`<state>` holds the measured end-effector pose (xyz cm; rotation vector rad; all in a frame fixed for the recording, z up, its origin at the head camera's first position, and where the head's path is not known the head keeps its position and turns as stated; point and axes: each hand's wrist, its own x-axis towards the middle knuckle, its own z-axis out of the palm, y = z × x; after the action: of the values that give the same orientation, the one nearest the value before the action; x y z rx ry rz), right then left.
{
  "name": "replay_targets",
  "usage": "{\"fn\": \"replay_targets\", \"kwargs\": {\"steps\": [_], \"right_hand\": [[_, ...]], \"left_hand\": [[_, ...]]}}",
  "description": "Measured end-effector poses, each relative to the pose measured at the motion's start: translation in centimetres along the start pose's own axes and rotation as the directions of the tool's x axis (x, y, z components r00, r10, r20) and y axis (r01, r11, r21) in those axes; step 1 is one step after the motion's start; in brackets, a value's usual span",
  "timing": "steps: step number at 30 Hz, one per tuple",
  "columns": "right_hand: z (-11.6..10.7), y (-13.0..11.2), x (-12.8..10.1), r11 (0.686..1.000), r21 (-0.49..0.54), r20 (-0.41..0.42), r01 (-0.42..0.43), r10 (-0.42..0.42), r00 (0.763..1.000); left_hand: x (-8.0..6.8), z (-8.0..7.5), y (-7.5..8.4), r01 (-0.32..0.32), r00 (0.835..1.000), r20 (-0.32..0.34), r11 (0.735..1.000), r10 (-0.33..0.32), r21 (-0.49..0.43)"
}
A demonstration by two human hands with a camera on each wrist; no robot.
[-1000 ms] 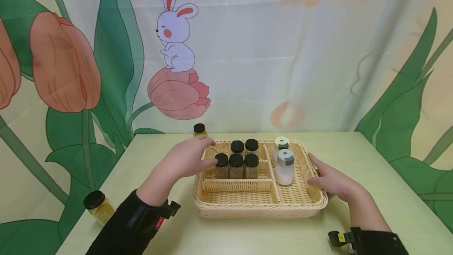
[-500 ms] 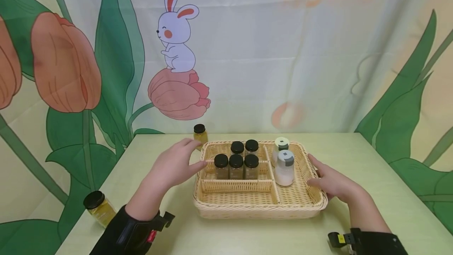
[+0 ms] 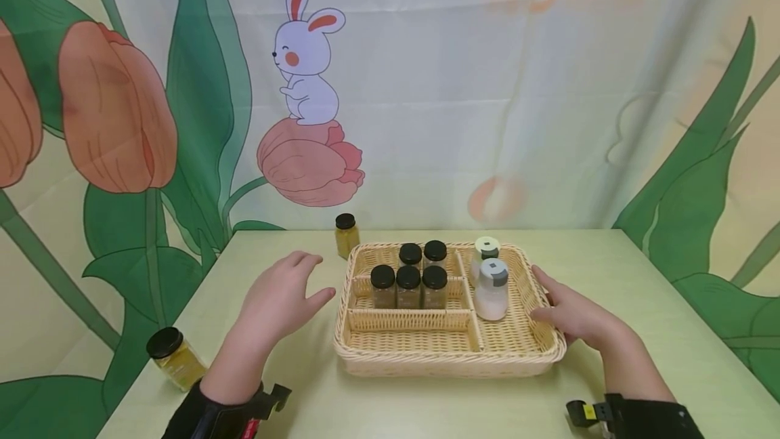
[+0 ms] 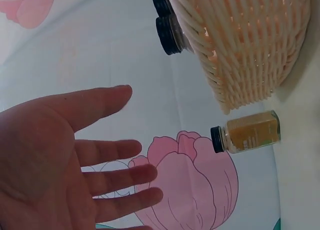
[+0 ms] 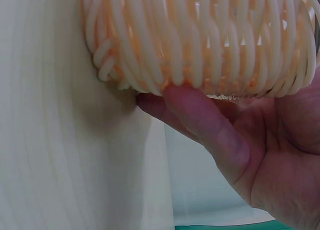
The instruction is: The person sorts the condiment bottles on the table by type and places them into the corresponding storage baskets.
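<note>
A wicker basket (image 3: 414,347) with compartments sits mid-table; its woven wall (image 4: 250,40) (image 5: 200,40) shows in both wrist views. Several black-lidded spice jars (image 3: 409,285) stand in its back left compartment and two white shakers (image 3: 490,288) on its right side. My left hand (image 3: 282,297) hovers open and empty just left of the basket, its fingers (image 4: 105,100) spread. My right hand (image 3: 573,314) rests against the basket's right rim, thumb (image 5: 210,125) pressed to the weave. A yellow spice jar (image 3: 346,234) (image 4: 247,133) stands behind the basket's left corner.
Another yellow jar (image 3: 172,356) with a black lid stands near the table's front left edge. A printed curtain with a rabbit (image 3: 307,59) and tulips hangs right behind the table. Bare tabletop (image 3: 640,276) lies right of the basket.
My left hand has drawn back from the basket's left rim and jars, moving left and toward me, empty. The right hand has stayed on the basket's right side.
</note>
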<state>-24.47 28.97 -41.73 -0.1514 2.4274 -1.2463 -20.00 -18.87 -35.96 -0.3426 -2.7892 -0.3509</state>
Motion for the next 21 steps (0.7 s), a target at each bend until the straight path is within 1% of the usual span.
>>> {"fn": "replay_targets", "kwargs": {"steps": [4, 9, 18, 21], "right_hand": [[-0.1, -0.1, 0.0, 1.000, 0.006, 0.004, -0.006, 0.006, 1.000], [0.0, 0.0, 0.0, 1.000, 0.012, 0.006, -0.010, 0.010, 1.000], [-0.1, -0.1, 0.0, 1.000, 0.021, 0.006, -0.012, 0.012, 1.000], [0.0, -0.1, 0.0, 1.000, 0.021, 0.007, -0.012, 0.012, 1.000]], "left_hand": [[-0.6, 0.0, -0.4, 0.015, 1.000, -0.016, 1.000, -0.015, 0.025], [-1.0, -0.3, -1.2, 0.049, 0.999, 0.000, 0.998, -0.049, 0.035], [-1.6, -1.2, -2.9, 0.113, 0.993, 0.038, 0.992, -0.115, 0.048], [-1.9, -1.4, -3.4, 0.131, 0.987, 0.081, 0.989, -0.136, 0.065]]}}
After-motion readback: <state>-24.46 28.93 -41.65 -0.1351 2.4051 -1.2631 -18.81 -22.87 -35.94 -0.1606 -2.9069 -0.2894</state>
